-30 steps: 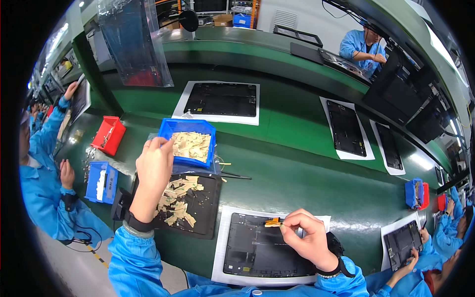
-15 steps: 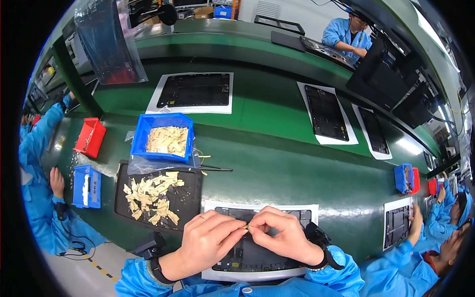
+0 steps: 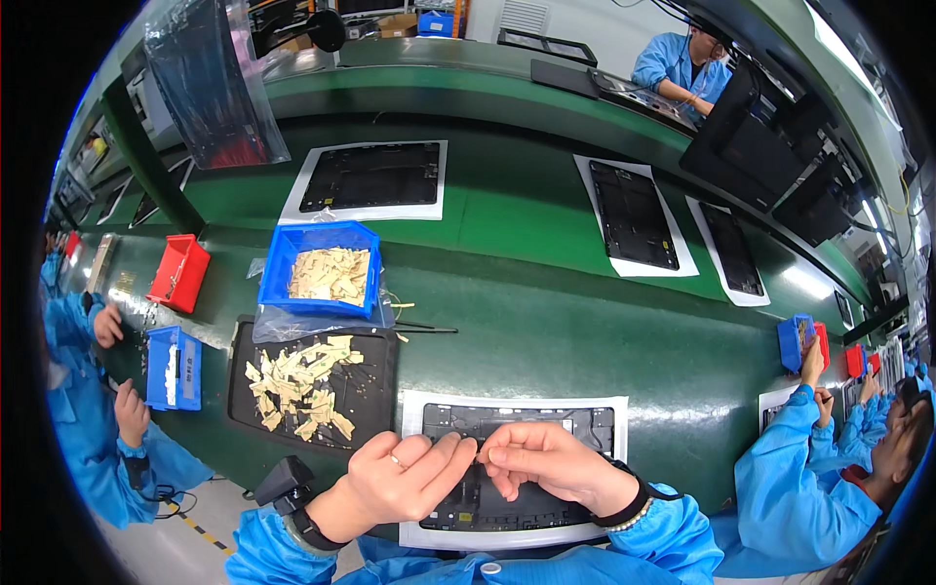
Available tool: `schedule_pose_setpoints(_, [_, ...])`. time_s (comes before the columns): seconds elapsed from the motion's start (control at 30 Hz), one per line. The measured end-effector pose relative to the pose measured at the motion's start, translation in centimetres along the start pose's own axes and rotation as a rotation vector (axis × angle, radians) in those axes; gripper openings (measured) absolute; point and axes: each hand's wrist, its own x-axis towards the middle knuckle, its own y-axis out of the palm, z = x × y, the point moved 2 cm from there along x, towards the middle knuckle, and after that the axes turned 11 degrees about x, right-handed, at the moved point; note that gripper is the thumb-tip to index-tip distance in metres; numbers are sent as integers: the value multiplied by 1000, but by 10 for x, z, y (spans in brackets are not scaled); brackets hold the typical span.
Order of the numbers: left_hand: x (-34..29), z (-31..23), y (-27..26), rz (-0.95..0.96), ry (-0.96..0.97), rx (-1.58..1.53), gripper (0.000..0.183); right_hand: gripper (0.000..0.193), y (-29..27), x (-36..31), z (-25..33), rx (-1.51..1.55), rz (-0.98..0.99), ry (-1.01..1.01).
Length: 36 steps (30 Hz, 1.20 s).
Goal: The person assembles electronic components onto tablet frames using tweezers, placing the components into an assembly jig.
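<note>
At the near edge of the green bench (image 3: 546,336), a person holds two bare hands over one black panel (image 3: 507,512), which lies on one white sheet (image 3: 413,429). The left hand (image 3: 409,478) has its fingers bunched together, their tips right beside those of the right hand (image 3: 546,463), whose fingers curl loosely; I can't tell from here whether either one pinches anything small. Left of the sheet sits one black tray (image 3: 381,390), strewn with pale yellow scraps (image 3: 302,385) too many to count. Past the tray's far edge stands one blue bin (image 3: 276,268) of yellow pieces (image 3: 330,275); toward the bench's left edge are one red bin (image 3: 195,268) and a smaller blue box (image 3: 191,390). Nearer the far edge, three more panels (image 3: 370,177) lie, each on white.
</note>
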Motion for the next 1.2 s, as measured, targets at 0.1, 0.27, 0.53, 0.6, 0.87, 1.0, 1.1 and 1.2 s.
schedule_pose_setpoints(0.1, [-2,-1,0,-57,70,74,26,18,1,1,-1,107,9,83])
schedule_pose_setpoints(0.27, [-2,-2,2,-89,116,131,25,15,3,5,-3,96,-5,70])
schedule_pose_setpoints(0.53, [-3,-6,4,44,-231,-336,26,8,4,9,1,-47,-48,-38])
schedule_pose_setpoints(0.6, [-7,-8,2,111,-485,-645,28,7,8,10,4,-92,-71,-89])
schedule_pose_setpoints(0.87, [-30,41,-18,76,-829,-554,19,6,32,8,59,-869,-25,-537])
schedule_pose_setpoints(1.0, [-26,42,-14,159,-593,-288,29,5,82,73,97,-1123,-207,-1067])
schedule_pose_setpoints(1.1, [-10,32,-12,197,-533,-199,44,12,64,154,94,-1538,-290,-881])
schedule_pose_setpoints(1.2, [-17,34,-5,327,-594,-227,66,12,50,148,81,-1672,-301,-799])
